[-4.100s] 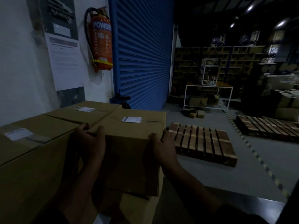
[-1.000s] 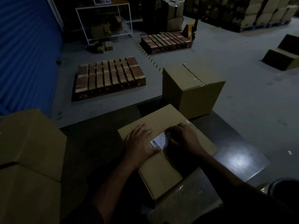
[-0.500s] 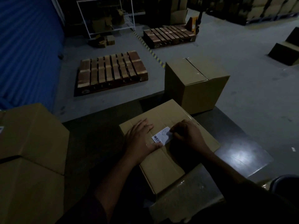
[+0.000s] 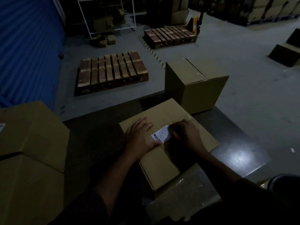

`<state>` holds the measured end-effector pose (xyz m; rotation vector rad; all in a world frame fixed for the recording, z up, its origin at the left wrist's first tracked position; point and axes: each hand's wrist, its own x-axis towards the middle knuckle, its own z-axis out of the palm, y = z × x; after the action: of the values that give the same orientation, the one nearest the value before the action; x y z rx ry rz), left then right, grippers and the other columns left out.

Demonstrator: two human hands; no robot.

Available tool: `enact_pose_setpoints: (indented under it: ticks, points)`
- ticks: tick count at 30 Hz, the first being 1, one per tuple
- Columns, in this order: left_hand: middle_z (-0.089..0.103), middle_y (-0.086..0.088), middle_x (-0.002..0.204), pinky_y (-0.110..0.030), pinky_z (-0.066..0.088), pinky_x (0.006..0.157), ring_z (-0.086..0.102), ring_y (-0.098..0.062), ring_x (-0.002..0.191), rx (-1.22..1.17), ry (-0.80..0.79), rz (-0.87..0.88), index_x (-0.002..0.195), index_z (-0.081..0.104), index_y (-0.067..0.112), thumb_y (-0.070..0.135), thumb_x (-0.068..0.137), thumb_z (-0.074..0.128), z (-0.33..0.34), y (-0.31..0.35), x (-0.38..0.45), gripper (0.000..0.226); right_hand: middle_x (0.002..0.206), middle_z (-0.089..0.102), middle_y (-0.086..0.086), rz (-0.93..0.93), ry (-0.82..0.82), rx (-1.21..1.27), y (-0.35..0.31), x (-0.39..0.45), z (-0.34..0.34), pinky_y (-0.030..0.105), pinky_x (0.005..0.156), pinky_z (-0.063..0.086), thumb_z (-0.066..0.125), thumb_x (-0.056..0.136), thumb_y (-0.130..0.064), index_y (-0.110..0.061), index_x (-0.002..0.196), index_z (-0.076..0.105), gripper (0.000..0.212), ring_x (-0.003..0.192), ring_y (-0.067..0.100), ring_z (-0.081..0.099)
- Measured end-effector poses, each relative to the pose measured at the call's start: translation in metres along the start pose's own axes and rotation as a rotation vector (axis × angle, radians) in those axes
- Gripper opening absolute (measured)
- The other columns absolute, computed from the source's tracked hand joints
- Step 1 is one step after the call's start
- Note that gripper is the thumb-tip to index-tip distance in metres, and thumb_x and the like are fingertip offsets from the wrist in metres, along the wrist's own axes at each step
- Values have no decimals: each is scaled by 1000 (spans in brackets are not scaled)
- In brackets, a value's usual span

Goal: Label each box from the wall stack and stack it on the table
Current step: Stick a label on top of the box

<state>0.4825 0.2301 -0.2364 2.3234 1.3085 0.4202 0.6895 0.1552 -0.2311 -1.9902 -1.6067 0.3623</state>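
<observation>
A brown cardboard box lies on the dark table right in front of me. On its top sits a white barcode label. My left hand lies flat on the box, its thumb pressing the label's near corner. My right hand has curled fingers on the label's right edge, pinching or pressing it. A second, taller box stands at the table's far edge behind the first. The wall stack of boxes rises at my left.
Two wooden pallets lie on the grey floor beyond the table. A blue roller shutter fills the left. A white metal rack stands far back. Taped cardboard lies at the table's near edge.
I carried the box from the wall stack to the table. Over the last second the label has been laid on its top, and my hands barely shifted.
</observation>
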Motion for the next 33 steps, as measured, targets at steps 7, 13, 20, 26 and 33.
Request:
enact_pose_setpoints:
  ticks: [7, 13, 20, 26, 33]
  points:
    - [23, 8, 173, -42, 15, 128, 14, -12, 159, -12, 11, 4, 155, 46, 31, 60, 82, 81, -1, 0, -1, 86, 108, 60, -6, 35, 5, 59, -1, -1, -3, 42, 94, 51, 64, 93, -29, -28, 106, 71, 15, 100, 9, 55]
    - [24, 9, 173, -40, 15, 126, 15, -11, 159, 6, 12, 9, 154, 47, 31, 63, 81, 80, 1, -2, 0, 86, 90, 47, -22, 37, 23, 23, 4, -6, 0, 39, 97, 43, 67, 93, -26, -28, 98, 72, 8, 98, 7, 47]
    - [23, 9, 173, -44, 16, 127, 15, -12, 159, -10, 8, 8, 155, 46, 33, 63, 81, 80, -1, -1, 0, 86, 94, 58, -16, 37, 42, 53, 6, -9, 0, 41, 97, 46, 67, 90, -32, -33, 89, 69, 3, 99, 7, 53]
    - [36, 8, 166, -48, 23, 126, 27, -15, 155, -58, 3, -26, 145, 57, 30, 68, 82, 76, -5, 2, 2, 76, 112, 61, -7, 130, 164, -25, 0, -44, 2, 35, 92, 44, 58, 93, -38, -35, 111, 67, 20, 108, 14, 51]
    - [32, -1, 168, -48, 18, 128, 24, -24, 155, 99, 54, -158, 158, 38, 25, 79, 77, 72, -14, -11, 30, 103, 129, 54, -4, 173, 212, -156, -15, -75, 5, 41, 100, 39, 52, 97, -42, -34, 124, 62, 29, 118, 16, 44]
